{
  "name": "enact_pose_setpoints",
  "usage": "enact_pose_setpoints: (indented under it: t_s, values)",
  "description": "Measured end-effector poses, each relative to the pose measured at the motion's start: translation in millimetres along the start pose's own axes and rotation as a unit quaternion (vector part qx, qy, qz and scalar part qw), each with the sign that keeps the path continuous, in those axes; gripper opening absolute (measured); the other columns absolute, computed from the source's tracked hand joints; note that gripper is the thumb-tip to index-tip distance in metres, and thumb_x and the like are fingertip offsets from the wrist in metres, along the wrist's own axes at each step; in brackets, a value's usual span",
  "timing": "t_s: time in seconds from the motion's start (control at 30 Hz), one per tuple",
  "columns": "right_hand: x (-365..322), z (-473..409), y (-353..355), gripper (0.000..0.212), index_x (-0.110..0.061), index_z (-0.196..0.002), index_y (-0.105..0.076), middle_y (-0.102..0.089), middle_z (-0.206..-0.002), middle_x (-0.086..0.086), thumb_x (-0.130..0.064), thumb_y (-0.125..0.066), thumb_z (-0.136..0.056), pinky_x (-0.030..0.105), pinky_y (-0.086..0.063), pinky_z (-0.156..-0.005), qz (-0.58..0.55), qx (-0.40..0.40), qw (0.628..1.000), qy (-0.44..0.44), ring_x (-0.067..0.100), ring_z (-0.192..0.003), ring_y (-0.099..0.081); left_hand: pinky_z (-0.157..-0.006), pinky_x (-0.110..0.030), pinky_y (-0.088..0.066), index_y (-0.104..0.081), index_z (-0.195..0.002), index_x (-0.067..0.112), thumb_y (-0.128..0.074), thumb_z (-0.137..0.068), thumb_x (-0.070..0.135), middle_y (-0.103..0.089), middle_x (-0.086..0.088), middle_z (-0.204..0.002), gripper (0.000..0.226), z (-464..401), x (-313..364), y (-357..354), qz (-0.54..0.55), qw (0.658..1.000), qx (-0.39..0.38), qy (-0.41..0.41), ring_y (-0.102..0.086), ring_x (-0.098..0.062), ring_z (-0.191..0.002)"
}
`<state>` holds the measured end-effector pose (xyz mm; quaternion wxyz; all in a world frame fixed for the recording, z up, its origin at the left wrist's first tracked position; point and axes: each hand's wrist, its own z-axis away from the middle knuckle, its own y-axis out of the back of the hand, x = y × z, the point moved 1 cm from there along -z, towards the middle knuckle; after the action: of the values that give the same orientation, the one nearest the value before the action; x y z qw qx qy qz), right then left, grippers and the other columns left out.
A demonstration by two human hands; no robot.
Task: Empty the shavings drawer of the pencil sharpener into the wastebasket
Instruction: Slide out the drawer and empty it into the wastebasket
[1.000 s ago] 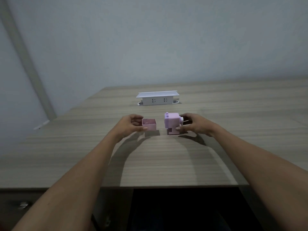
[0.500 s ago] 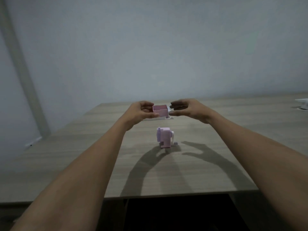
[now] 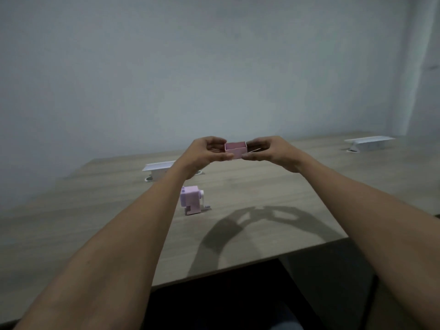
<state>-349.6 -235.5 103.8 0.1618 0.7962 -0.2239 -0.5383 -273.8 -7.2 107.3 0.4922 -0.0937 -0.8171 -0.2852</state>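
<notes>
A small pink shavings drawer is held upright in the air above the table, its open top facing up. My left hand pinches its left side and my right hand pinches its right side. The lilac pencil sharpener stands on the wooden table below and to the left of the drawer, its crank pointing right and its drawer slot vacant. No wastebasket is in view.
A white pop-up socket box sits on the table behind my left forearm. A second white socket box is at the far right. The table's near edge runs below my arms, with dark space under it.
My left hand lifted the drawer off the table, and my right hand left the sharpener and closed on the drawer's right side. The view has swung to the right.
</notes>
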Motion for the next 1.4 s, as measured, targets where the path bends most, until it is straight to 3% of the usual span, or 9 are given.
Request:
enact_pose_setpoints:
  t_s: [0.23,0.37,0.67,0.8,0.87,0.93,1.07,1.23,1.4]
  values:
    - [24,76,70,0.052,-0.021,-0.122,-0.075,-0.078,-0.116,-0.005,-0.033,-0.088,-0.073,0.046,-0.05,-0.105,0.024,0.072,0.996,-0.048,0.017,-0.118,-0.069,-0.105,-0.035,-0.052,-0.06,-0.135,0.004,-0.089,-0.074,0.025,-0.075,-0.007,-0.12,0.071,-20,7,-95,0.056,0.995,-0.077,-0.029,-0.072,-0.017,-0.112]
    - [41,129,107,0.048,-0.024,-0.121,-0.074,-0.078,-0.117,-0.008,-0.029,-0.088,-0.075,0.041,-0.05,-0.104,0.041,0.096,0.991,-0.087,0.015,-0.119,-0.068,-0.102,-0.031,-0.053,-0.064,-0.131,0.001,-0.084,-0.081,0.015,-0.075,-0.009,-0.12,0.056,-18,10,-163,0.105,0.986,-0.127,-0.035,-0.071,-0.019,-0.113]
    - [92,263,161,0.066,-0.023,-0.126,-0.072,-0.077,-0.12,-0.005,-0.037,-0.09,-0.063,0.036,-0.049,-0.105,0.031,0.153,0.968,-0.198,0.012,-0.119,-0.069,-0.098,-0.028,-0.055,-0.063,-0.129,-0.004,-0.082,-0.081,0.008,-0.073,-0.013,-0.12,0.054,13,8,-314,0.165,0.963,-0.21,-0.023,-0.071,-0.023,-0.111]
    - [114,311,172,0.058,-0.024,-0.12,-0.074,-0.078,-0.118,-0.005,-0.03,-0.09,-0.065,0.036,-0.047,-0.104,0.01,0.174,0.956,-0.235,0.013,-0.117,-0.069,-0.098,-0.029,-0.055,-0.059,-0.133,-0.008,-0.081,-0.081,0.004,-0.07,-0.019,-0.125,0.058,30,0,-368,0.172,0.957,-0.233,-0.018,-0.069,-0.026,-0.112]
    - [127,334,174,0.048,-0.027,-0.116,-0.075,-0.078,-0.116,-0.007,-0.021,-0.089,-0.07,0.035,-0.047,-0.105,0.0,0.185,0.948,-0.261,0.011,-0.117,-0.068,-0.091,-0.021,-0.056,-0.059,-0.132,-0.008,-0.081,-0.082,0.003,-0.07,-0.016,-0.125,0.056,40,-7,-391,0.168,0.954,-0.247,-0.014,-0.069,-0.022,-0.106]
    - [142,354,173,0.056,-0.027,-0.115,-0.076,-0.078,-0.118,-0.005,-0.028,-0.093,-0.061,0.035,-0.048,-0.105,-0.012,0.196,0.94,-0.278,0.014,-0.121,-0.067,-0.087,-0.016,-0.056,-0.06,-0.132,-0.008,-0.081,-0.082,0.003,-0.069,-0.018,-0.126,0.056,47,-16,-410,0.168,0.95,-0.264,-0.009,-0.069,-0.019,-0.103]
    - [179,391,159,0.061,-0.023,-0.122,-0.074,-0.077,-0.12,-0.002,-0.027,-0.092,-0.064,0.034,-0.05,-0.1,-0.024,0.203,0.928,-0.31,0.015,-0.121,-0.067,-0.097,-0.025,-0.056,-0.063,-0.132,0.001,-0.085,-0.079,0.015,-0.071,-0.011,-0.126,0.059,71,-46,-441,0.134,0.945,-0.299,0.013,-0.07,-0.017,-0.111]
    - [233,430,126,0.057,-0.017,-0.13,-0.07,-0.074,-0.124,-0.001,-0.014,-0.087,-0.076,0.037,-0.051,-0.106,-0.066,0.193,0.909,-0.363,0.014,-0.122,-0.066,-0.076,-0.009,-0.054,-0.061,-0.133,-0.002,-0.081,-0.083,0.007,-0.07,-0.01,-0.123,0.055,109,-93,-469,0.145,0.931,-0.326,0.07,-0.068,-0.001,-0.094]
    - [296,460,81,0.054,-0.007,-0.129,-0.069,-0.074,-0.126,0.008,-0.005,-0.085,-0.077,0.037,-0.051,-0.107,-0.135,0.196,0.884,-0.402,0.02,-0.122,-0.067,-0.077,-0.01,-0.054,-0.062,-0.131,-0.005,-0.079,-0.083,0.003,-0.07,-0.013,-0.124,0.052,141,-152,-492,0.153,0.92,-0.331,0.142,-0.069,-0.008,-0.096]
